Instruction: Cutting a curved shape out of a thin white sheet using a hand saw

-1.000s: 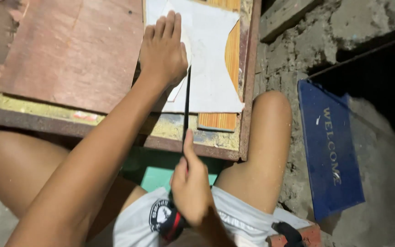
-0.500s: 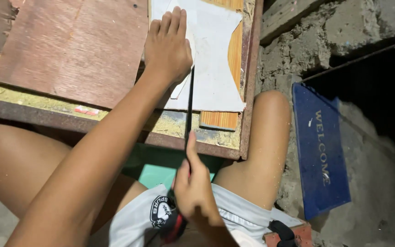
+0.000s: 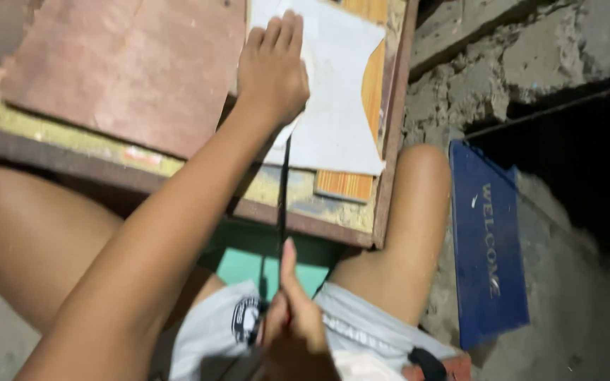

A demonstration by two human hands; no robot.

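**Left arm stretched out, right hand drawn in low**

The left arm reaches forward and up across the view, nearly straight; its left hand (image 3: 273,67) lies palm down, fingers together and extended, pressing flat; the right hand (image 3: 294,317) sits close to the body between the bare thighs, fingers curled in a closed grip, thumb pointing straight forward; both knees are spread apart.

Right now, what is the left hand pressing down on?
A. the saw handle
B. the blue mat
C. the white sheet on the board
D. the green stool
C: the left hand lies flat on the white sheet, while the right hand grips the saw.
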